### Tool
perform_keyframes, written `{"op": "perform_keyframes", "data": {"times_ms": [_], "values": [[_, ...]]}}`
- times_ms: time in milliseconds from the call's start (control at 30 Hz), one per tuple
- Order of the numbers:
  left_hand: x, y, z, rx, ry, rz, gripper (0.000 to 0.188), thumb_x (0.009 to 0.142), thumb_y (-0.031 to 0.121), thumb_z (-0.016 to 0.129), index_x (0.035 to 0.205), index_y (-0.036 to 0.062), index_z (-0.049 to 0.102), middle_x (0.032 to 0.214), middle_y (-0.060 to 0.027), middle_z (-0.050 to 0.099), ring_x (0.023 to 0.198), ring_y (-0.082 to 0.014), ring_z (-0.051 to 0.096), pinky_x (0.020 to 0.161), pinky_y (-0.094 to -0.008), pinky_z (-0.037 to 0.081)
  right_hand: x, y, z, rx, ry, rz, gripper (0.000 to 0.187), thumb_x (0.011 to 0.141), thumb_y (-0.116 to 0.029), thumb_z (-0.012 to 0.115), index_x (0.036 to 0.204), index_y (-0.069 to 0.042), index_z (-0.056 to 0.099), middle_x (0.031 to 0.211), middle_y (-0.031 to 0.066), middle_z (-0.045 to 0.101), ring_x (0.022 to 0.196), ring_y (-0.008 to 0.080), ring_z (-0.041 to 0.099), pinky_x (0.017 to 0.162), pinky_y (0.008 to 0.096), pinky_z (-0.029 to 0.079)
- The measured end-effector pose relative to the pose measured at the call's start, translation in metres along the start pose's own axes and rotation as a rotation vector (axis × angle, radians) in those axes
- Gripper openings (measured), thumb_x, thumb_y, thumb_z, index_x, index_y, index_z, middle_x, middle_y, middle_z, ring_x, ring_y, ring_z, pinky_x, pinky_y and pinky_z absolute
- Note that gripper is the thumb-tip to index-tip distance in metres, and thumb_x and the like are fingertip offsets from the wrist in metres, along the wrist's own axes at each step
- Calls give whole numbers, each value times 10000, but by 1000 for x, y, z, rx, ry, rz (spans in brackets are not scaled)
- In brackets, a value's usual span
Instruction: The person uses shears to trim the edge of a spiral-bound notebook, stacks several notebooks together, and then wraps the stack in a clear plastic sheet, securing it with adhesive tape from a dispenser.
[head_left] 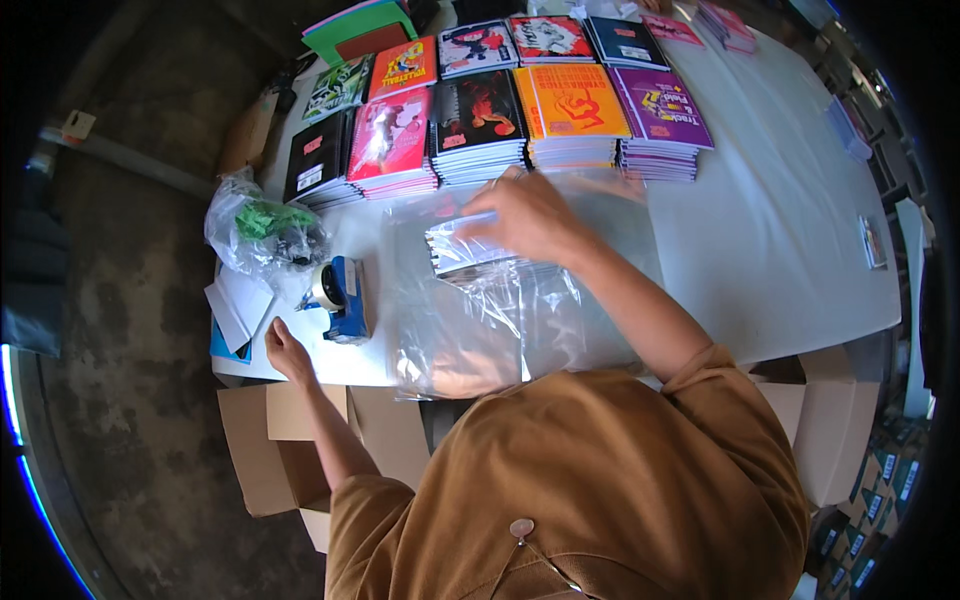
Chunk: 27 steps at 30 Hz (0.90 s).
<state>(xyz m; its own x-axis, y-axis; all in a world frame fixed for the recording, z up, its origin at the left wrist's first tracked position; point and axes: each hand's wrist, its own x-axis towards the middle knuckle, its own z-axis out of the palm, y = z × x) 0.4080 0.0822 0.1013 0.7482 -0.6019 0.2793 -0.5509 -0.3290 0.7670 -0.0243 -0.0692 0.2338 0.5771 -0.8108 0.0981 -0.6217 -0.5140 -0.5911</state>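
The right hand (pixel 530 215) reaches forward over the desk (pixel 780 230), its fingers curled around the near end of a small stack of booklets (pixel 462 250) that sits partly inside a clear plastic bag (pixel 480 320). The bag lies flat on the desk just below and toward the body from that hand, its open mouth hard to make out through the glare. The left hand (pixel 285 350) rests at the near edge of the desk, fingers loosely bent and holding nothing, just beside a blue tape dispenser (pixel 343 297). Farther left of it lie some white sheets (pixel 238 305) and a crumpled bag with something green inside (pixel 262 232). Beyond the right hand, rows of colourful booklet piles (pixel 480 125) line the far side of the desk.

The risk here looks to be the thin plastic: only one hand is on the stack, and the bag is not pinned down, so it may bunch or slide as the booklets move, and a corner could catch or tear the film. The stack could also fan apart, since the grip covers only one end.
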Motion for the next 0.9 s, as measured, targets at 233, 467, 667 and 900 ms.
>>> {"op": "perform_keyframes", "data": {"times_ms": [233, 467, 667, 900], "values": [[-176, 167, 72, -100, -1889, 267, 411, 929, 328, 465, 1099, -29, 575, 1174, -139, 571, 1014, -211, 552, 866, -343, 423, -12, -18, 5, 268, 227, -24, 552, 528, -249, 841, 1000, -41, 647, 945, 138, 617, 873, 295, 596, 784, 359, 462], [-162, 130, 124, -1163, -897, -198, 506, 752, 216, 647, 1196, 22, 502, 1061, -79, 560, 956, -198, 540, 850, -317, 431, -60, 53, 7, 1352, 457, 19, 888, 558, -218, 859, 1291, 9, 411, 1055, 58, 575, 1004, 207, 546, 927, 334, 400], [-142, 217, 105, -924, -664, 256, 499, 603, 36, 781, 1043, 43, 546, 988, -65, 571, 908, -182, 538, 780, -309, 447, -53, 53, 41, 843, 349, -262, 626, 691, -234, 785, 1197, -28, 480, 1079, 68, 554, 997, 168, 527, 890, 293, 404], [-94, 299, 83, -616, -167, 937, 215, 715, 70, 750, 633, 39, 554, 573, -28, 532, 493, -116, 482, 460, -244, 370, -6, 25, 0, 611, 827, -321, 263, 925, -137, 490, 707, -18, 578, 621, 35, 555, 543, 100, 484, 497, 270, 369]]}}
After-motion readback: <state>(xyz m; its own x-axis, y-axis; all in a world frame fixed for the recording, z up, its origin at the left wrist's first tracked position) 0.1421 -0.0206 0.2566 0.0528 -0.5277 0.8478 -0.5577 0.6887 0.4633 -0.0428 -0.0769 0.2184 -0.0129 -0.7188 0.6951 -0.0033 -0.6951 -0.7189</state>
